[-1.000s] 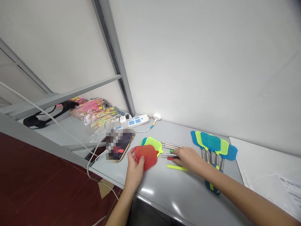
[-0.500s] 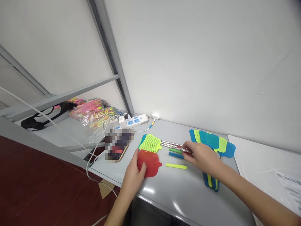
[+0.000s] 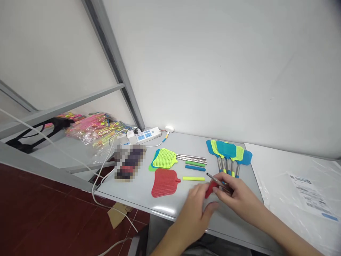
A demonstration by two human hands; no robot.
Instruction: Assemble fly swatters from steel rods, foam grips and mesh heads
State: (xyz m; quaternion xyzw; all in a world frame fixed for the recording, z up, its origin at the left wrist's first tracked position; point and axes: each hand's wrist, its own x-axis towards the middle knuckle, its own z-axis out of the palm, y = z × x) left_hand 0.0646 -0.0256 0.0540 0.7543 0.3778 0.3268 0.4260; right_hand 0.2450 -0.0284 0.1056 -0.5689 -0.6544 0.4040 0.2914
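Note:
My right hand [image 3: 234,193] is closed round a thin metal rod [image 3: 214,179] and a red handle sleeve [image 3: 210,190]; the rod's free end points up and left. My left hand [image 3: 193,209] has its fingertips at the sleeve's left side, thumb spread away from them. Left of the hands lies a red swatter head [image 3: 165,183], flat on the table. Behind it a yellow-green swatter head [image 3: 164,158] overlaps blue and green ones. Several metal rods [image 3: 190,157] lie beside these, with a green sleeve [image 3: 195,164], a blue sleeve [image 3: 195,168] and a yellow sleeve [image 3: 193,178].
Several assembled swatters [image 3: 226,151] lie fanned at the back right, partly behind my right hand. A white plastic package [image 3: 287,170] lies at right. A power strip [image 3: 144,136], a blurred-out phone-like object [image 3: 130,165] and bagged colourful items [image 3: 98,128] are at left.
My left hand has let go of the red swatter head and moved right. My right hand has come nearer, with one rod and a red sleeve; other rods now lie on the table.

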